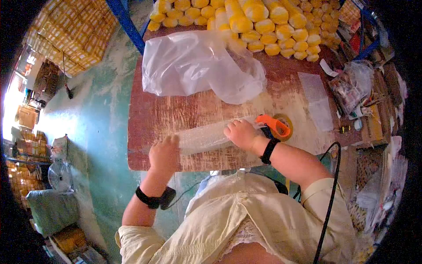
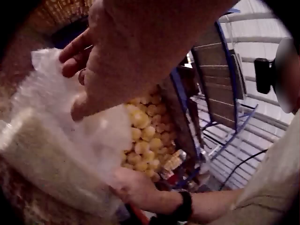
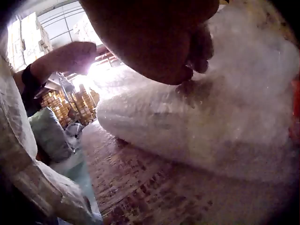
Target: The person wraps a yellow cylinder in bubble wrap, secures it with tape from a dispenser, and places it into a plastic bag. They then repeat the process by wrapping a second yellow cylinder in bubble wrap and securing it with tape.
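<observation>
I see my left hand (image 1: 165, 154) on the left end of a roll of bubble wrap (image 1: 204, 137). Its fingers bend over the roll and press on it. My right hand (image 1: 239, 133) is on the right end of the same roll. Its fingers curl down onto the wrap and hold it too. The roll lies flat across the wooden table (image 1: 151, 116), close to the near edge, between my two hands.

From the right wrist the roll looks thick and puffy, and my fingers dig into its top. From the left wrist I see my left fingers (image 2: 75, 51) bent over the soft wrap.

Just beside my right hand sits a roll of tape (image 1: 283, 127) with an orange tape holder (image 1: 272, 124) on it. Behind the roll lies a big clear plastic bag (image 1: 198, 66), all crumpled. Behind that is a pile of yellow rolls (image 1: 263, 26). A flat clear sheet (image 1: 316, 101) lies on the right side of the table. A black cable (image 1: 329, 193) runs past my right arm.
</observation>
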